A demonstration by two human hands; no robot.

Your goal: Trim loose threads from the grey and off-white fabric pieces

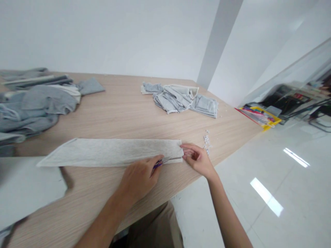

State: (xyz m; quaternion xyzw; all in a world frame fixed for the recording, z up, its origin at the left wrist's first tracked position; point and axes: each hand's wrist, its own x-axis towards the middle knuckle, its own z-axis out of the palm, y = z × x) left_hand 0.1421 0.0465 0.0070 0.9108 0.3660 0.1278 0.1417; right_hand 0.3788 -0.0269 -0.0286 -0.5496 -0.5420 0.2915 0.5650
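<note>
Head-worn view, facing forward and down

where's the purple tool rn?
In the head view, below centre, the purple tool is in the left hand, at the near edge of the pale cloth strip, toward its right end.

From here, a yellow-edged tray (277, 121) is visible near the gray-banded white wall (116, 38), with glossy floor tiles (297, 196) alongside.

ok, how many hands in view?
2: the left hand, holding a purple-handled tool near the closer long edge of the pale fabric strip, and the right hand, at the strip's right end. No other hands show.
</note>
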